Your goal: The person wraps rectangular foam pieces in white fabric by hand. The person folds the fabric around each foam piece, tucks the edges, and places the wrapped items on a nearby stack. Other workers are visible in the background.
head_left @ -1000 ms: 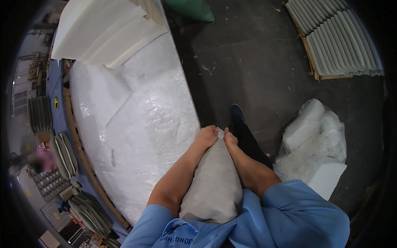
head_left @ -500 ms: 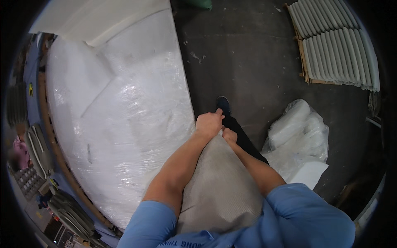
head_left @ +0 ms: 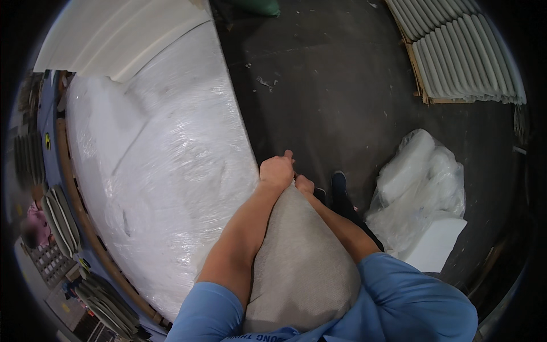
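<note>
So we're holding a grey fabric cushion (head_left: 303, 265) at 6 o'clock; it's bulging between our bare forearms (head_left: 236, 236) and pressing against our blue shirt (head_left: 419, 302), its narrow end pointing toward 12. Our left grip (head_left: 277, 171) is curling around that end, and our right grip (head_left: 305, 183) is pinching it just beside, a touch toward 4; some fingers are hiding, so we're not seeing every contact. At 9 o'clock a big plastic-wrapped white slab (head_left: 159, 165) is lying beside our left arm, with white foam sheets (head_left: 128, 34) resting over its far end between 10 and 11. Over at 3, a clear plastic bag of white pieces (head_left: 407, 185) is sitting on the dark floor (head_left: 325, 85). Stacked grey cushions (head_left: 464, 60) are standing on a wooden pallet (head_left: 420, 85) at 2.
</note>
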`<state>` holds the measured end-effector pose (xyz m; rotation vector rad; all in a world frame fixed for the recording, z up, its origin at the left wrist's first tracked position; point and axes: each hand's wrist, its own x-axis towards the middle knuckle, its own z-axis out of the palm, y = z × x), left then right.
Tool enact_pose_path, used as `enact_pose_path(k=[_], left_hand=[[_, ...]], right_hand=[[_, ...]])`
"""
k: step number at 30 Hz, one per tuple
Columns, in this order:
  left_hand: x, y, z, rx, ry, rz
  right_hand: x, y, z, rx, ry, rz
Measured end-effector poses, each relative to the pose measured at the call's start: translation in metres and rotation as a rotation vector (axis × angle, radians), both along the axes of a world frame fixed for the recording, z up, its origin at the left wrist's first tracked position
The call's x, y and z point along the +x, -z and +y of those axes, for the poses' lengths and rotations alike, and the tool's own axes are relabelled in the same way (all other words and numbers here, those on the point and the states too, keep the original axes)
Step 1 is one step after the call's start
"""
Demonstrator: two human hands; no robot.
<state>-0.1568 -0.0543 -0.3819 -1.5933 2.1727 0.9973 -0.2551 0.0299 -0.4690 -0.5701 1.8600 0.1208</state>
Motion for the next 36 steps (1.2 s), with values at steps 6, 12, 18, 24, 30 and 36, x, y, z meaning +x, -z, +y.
enact_pose_path(k=[6,12,18,24,30,36], left_hand=[[-0.008,-0.003,-0.004,-0.033,0.032,-0.065],[-0.006,0.004,-0.003,-0.149,-0.015,0.032],[-0.003,0.009,-0.002,-0.134,0.115,0.026],[0.009,0.016,0.006,-0.034,0.043,-0.173],[-0.009,0.009,-0.005,-0.114,0.021,-0.041],[0.003,0.028,0.009,-0.103,-0.022,-0.173]], right_hand=[[0.0,0.012,0.0,-0.079,-0.074,-0.003],[-0.003,0.041,0.014,-0.095,0.005,0.08],[0.002,0.089,0.029,-0.338,-0.518,0.122],[0.011,0.041,0.019,-0.37,-0.505,0.055],[0.007,0.122,0.035,-0.498,-0.403,0.024],[0.03,0.064,0.012,-0.36,-0.185,0.052]])
